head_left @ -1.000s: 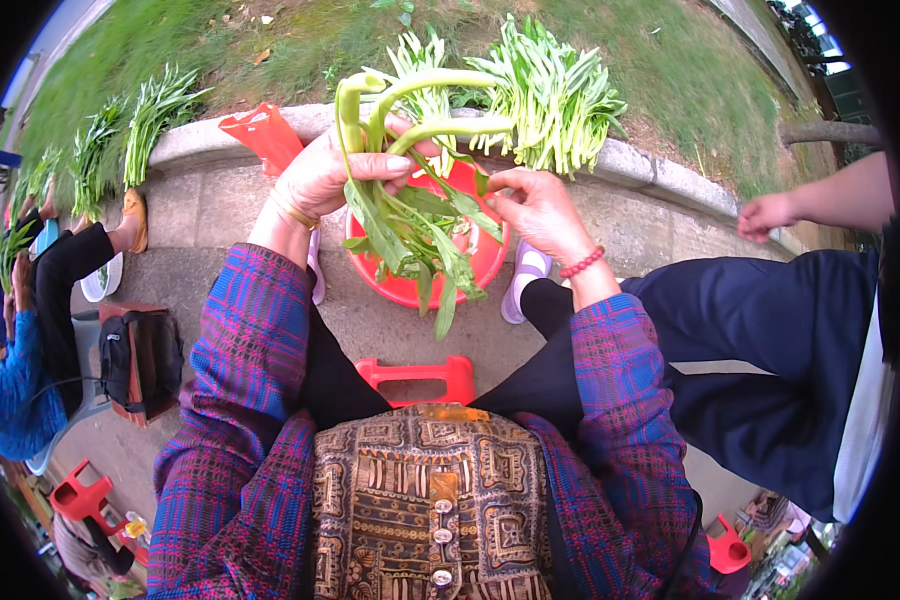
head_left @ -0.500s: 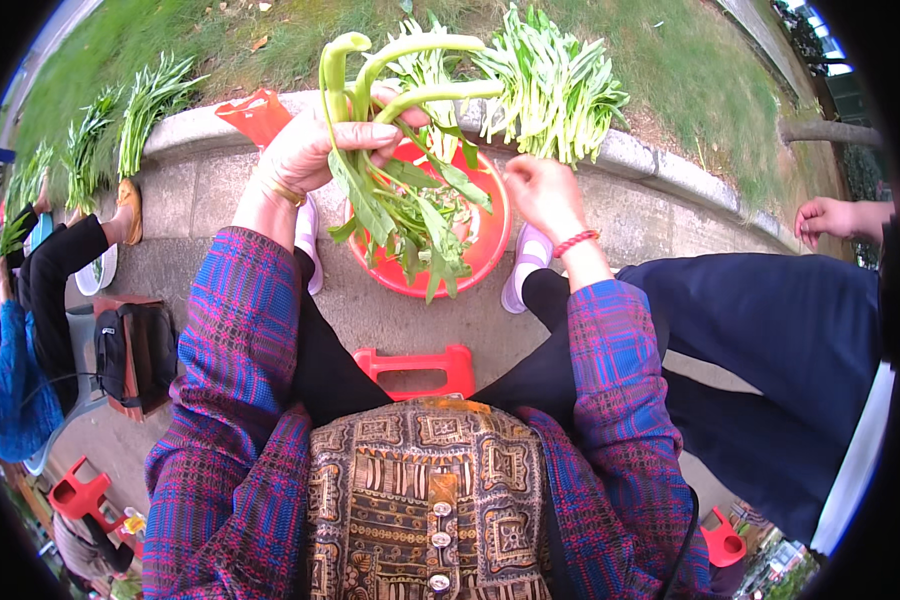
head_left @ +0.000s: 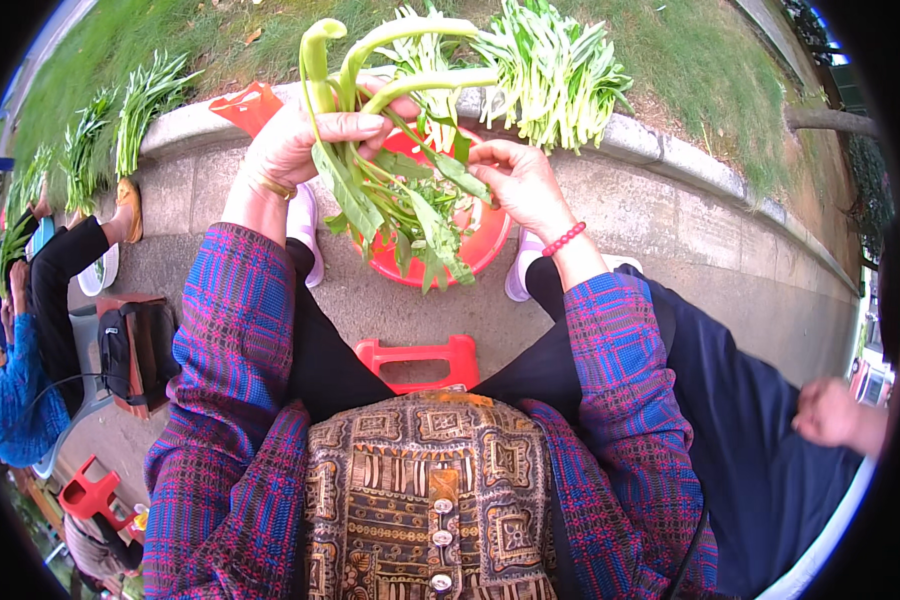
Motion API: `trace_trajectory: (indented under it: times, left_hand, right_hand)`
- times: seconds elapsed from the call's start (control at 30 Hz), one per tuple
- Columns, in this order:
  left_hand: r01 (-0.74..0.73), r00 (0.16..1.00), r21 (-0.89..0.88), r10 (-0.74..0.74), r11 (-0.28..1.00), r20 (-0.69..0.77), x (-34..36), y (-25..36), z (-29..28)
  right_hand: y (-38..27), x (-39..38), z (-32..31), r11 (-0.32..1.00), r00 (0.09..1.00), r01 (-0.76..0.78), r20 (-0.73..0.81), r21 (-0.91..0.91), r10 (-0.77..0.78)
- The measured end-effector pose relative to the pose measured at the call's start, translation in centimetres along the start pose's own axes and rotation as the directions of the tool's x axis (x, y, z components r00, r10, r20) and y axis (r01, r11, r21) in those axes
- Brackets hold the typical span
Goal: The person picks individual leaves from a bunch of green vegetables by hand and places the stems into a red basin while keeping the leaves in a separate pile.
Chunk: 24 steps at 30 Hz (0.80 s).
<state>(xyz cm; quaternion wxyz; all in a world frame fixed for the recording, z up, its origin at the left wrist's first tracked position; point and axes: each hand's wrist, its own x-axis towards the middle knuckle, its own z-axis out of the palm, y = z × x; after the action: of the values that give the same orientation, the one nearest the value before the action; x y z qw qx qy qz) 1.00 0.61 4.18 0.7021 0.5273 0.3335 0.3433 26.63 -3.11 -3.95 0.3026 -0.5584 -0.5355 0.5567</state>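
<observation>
A bunch of leafy green stems point(head_left: 407, 84) is clasped in the left hand point(head_left: 295, 145), with the thumb laid across it. The bunch's long axis is set roughly away from the body: the thick pale ends are pointed outward beyond the grip, two of them bent over to the right, while the leaves point(head_left: 432, 228) are let hang back toward the body and to the right. By the right hand point(head_left: 530, 190), the outermost leaf is met at the fingertips, just right of the clasped part; whether it is pinched or only touched cannot be told. The leaf ends are thus faced by the right hand, the stems being governed by the left. Below the leaves a red basin point(head_left: 488, 250) is placed between the feet, partly covered by them from above. Farther out, more cut greens point(head_left: 560, 85) are laid by the stone curb point(head_left: 660, 150).
</observation>
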Motion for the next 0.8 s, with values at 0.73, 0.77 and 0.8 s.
trace_trajectory:
  times: [0.73,0.77,0.8]
  left_hand:
    - [-0.063,0.985,-0.107,0.045,0.992,-0.165,1.2,-0.5,-0.7]
    - [-0.071,0.986,-0.101,0.055,0.992,-0.156,1.2,-0.6,-0.8]
    - [-0.079,0.987,-0.095,0.064,0.992,-0.150,1.2,-0.7,-0.9]
  right_hand:
    - [1.7,-0.1,1.0,0.983,0.989,0.133,-0.054,-0.130,-0.141]
    - [1.9,-0.1,0.9,0.979,0.988,0.139,-0.052,-0.146,-0.148]
    - [1.5,-0.2,0.8,0.995,0.995,0.063,-0.074,-0.083,-0.069]
